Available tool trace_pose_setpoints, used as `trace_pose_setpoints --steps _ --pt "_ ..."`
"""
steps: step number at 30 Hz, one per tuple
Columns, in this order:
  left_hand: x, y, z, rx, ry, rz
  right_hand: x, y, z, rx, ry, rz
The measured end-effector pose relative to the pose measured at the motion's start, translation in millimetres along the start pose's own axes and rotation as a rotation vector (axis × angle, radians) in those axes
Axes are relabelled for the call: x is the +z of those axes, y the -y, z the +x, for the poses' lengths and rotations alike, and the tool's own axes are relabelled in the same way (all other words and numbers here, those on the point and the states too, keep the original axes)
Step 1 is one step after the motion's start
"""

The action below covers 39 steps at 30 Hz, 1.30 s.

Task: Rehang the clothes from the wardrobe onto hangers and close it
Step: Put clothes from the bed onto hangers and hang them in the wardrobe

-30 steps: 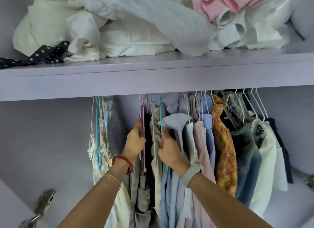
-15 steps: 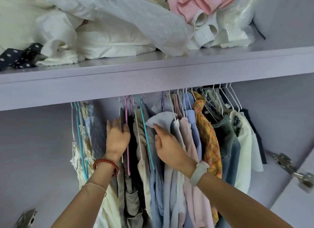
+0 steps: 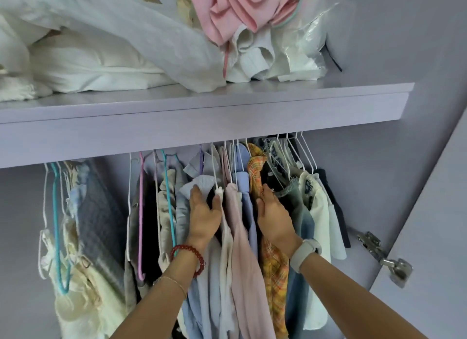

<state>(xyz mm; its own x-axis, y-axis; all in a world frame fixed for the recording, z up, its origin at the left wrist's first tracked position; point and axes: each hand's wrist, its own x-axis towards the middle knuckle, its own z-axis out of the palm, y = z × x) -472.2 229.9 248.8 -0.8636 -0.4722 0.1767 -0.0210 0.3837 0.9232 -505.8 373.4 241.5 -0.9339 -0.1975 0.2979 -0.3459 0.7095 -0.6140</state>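
Open gap [image 3: 121, 187] between tightly packed hanging clothes [image 3: 242, 212].

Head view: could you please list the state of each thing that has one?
Lilac wardrobe door: open.
Pale pink shirt: hanging on a hanger.
Orange plaid shirt: hanging.
Pink garment: crumpled on the lilac shelf, unhung.
Left hand: fingers straight, between hanging clothes.
Right hand: fingers straight, against the plaid shirt.

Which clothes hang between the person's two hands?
In the head view, a pale pink shirt and a light blue shirt hang between the left hand and right hand.
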Motion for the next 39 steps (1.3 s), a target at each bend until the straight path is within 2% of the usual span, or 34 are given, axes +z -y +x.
trace_pose_setpoints --steps 5,11,14,17,27,29,31,33,34,35,39 --pt "27 4 0 -0.045 0.045 -0.026 -2 -5 7 -0.029 0.049 0.036" --pt "37 0 4 0.058 0.042 0.111 0 -3 8 -0.153 0.115 0.171" --pt "32 3 4 0.040 0.047 0.053 8 4 7 -0.221 0.181 0.218" --pt "26 4 2 0.100 0.064 -0.006 14 8 4 -0.266 0.189 0.242" --pt "36 -8 12 0.117 0.142 0.192 1 -8 -11 -0.112 0.186 0.277" --pt "35 -6 14 0.105 0.145 0.199 -6 -15 -14 -0.126 0.135 0.262" --pt "32 -5 13 0.084 0.110 0.141 -19 -27 -16 -0.179 -0.064 0.193" --pt "30 -7 9 0.126 -0.007 0.050 -32 -40 -11 -0.288 -0.341 0.010" --pt "30 -9 7 0.168 -0.080 0.081 -38 -46 -5 -0.317 -0.439 -0.112" --pt "30 -12 5 0.206 -0.130 0.181 -44 -51 1 -0.304 -0.463 -0.235" --pt "39 -28 10 0.303 -0.072 0.688 -55 -60 33 -0.008 -0.094 -0.525"
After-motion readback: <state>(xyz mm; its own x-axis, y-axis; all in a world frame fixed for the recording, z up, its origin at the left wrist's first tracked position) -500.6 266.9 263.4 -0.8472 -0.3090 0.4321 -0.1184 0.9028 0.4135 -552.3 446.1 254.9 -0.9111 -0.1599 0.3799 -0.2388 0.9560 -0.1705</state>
